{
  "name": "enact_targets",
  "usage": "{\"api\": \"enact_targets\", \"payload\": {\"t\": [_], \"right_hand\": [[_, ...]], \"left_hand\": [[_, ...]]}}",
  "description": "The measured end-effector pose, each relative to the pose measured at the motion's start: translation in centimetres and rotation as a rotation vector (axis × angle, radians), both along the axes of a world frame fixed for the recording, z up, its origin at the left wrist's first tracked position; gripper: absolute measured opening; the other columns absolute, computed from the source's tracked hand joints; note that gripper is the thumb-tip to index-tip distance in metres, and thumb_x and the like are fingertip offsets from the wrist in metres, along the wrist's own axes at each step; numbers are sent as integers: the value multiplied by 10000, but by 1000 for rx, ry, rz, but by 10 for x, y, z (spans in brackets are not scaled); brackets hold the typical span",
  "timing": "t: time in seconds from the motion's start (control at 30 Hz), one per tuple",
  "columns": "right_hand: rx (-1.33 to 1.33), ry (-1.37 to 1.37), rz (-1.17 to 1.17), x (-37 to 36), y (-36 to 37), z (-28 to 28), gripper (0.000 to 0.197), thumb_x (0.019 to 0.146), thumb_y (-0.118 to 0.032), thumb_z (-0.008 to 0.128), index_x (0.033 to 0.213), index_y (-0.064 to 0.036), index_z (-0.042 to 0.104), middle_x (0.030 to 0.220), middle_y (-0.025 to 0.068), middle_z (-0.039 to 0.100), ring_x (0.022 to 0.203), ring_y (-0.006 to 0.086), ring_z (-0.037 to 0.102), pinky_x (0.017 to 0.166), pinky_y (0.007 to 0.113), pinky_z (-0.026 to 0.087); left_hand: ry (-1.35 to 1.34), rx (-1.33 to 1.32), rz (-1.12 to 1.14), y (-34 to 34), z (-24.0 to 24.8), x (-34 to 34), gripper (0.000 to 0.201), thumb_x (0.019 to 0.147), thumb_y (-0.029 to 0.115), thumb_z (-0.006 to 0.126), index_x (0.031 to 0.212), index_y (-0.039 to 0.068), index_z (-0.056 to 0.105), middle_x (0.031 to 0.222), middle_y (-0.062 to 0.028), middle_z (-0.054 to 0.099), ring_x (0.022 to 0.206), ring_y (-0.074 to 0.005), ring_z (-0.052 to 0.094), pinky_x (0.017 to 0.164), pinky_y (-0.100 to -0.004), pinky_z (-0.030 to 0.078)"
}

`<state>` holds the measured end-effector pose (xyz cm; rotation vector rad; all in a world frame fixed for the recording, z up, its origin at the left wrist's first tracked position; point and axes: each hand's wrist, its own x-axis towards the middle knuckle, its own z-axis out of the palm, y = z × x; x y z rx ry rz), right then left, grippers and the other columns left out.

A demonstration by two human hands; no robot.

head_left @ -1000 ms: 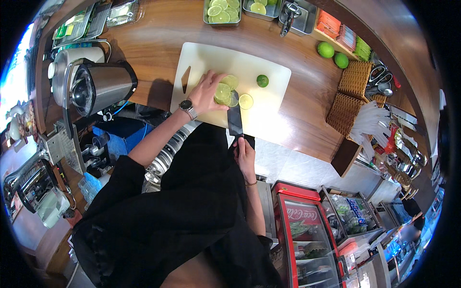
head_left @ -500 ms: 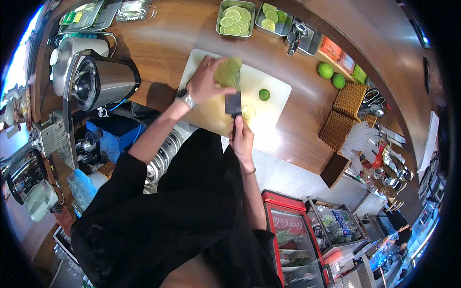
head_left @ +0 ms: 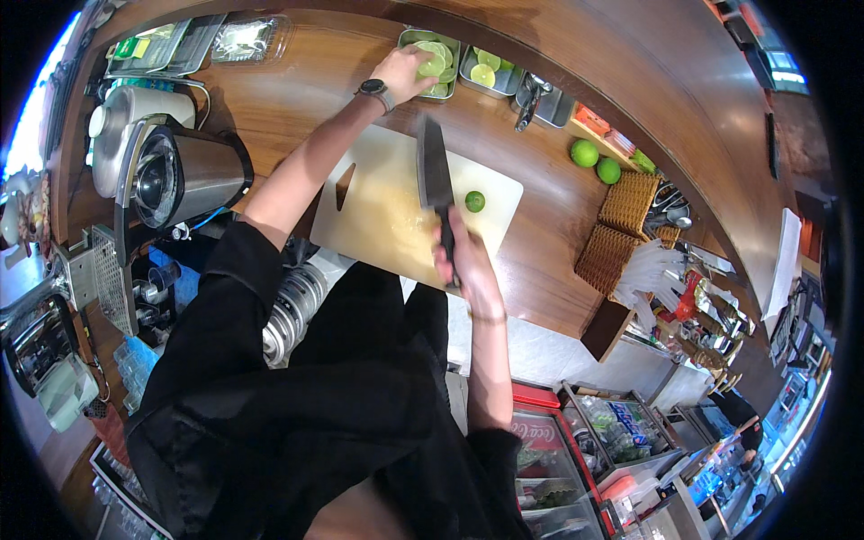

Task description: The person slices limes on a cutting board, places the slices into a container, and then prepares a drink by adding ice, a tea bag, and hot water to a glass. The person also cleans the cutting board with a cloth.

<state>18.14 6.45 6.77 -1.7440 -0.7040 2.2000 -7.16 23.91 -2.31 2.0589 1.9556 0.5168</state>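
My left hand [head_left: 403,76], a watch on its wrist, reaches to a metal tray [head_left: 458,56] of lime slices at the far side of the counter. Its fingers close round pale green lime slices [head_left: 431,65] at the tray; how many they hold is hidden. In my right hand [head_left: 472,263] is the black handle of a broad kitchen knife [head_left: 435,166]. The blade, slightly blurred, points away from me above the white cutting board [head_left: 360,220]. A small green lime piece [head_left: 474,201] lies on the board, right of the knife.
Beside the slice tray stands another metal tray [head_left: 491,94] with lime pieces. A metal tool [head_left: 531,101] rests further right. Two whole limes [head_left: 584,152] lie near the wicker baskets [head_left: 605,255]. A steel jug-like appliance [head_left: 198,166] stands on the left.
My left hand has carried the lime slices from the board to the far tray. The knife has lifted and tilted. The pale round slice near the blade no longer shows on the board.
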Motion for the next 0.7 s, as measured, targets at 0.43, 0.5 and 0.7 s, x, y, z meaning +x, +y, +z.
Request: {"api": "enact_targets", "payload": {"t": [0.43, 0.5, 0.7], "right_hand": [[-2, -186, -147, 154, -173, -52, 480, 984, -521, 370, 796, -98, 495, 520, -15, 418, 375, 77, 368, 349, 221, 282], [30, -199, -153, 154, -176, -45, 481, 978, -536, 368, 776, -113, 478, 506, -15, 407, 367, 83, 365, 339, 229, 278], [114, -175, -164, 141, -149, -45, 479, 970, -538, 394, 755, -113, 445, 503, -8, 394, 346, 85, 351, 309, 223, 259]], "left_hand": [[8, -226, -394, -221, -52, 141, 500, 853, 344, 590, 1290, 112, 517, 1339, -109, 457, 1277, -305, 395, 1048, -437, 366], [-49, 60, -384, -244, -77, 150, 390, 830, 282, 576, 1184, 118, 579, 1351, -87, 440, 1292, -296, 375, 1065, -458, 346], [-430, -448, -133, -222, -41, 156, 347, 707, 101, 694, 996, 114, 502, 931, -87, 578, 903, -285, 593, 734, -411, 498]]}}
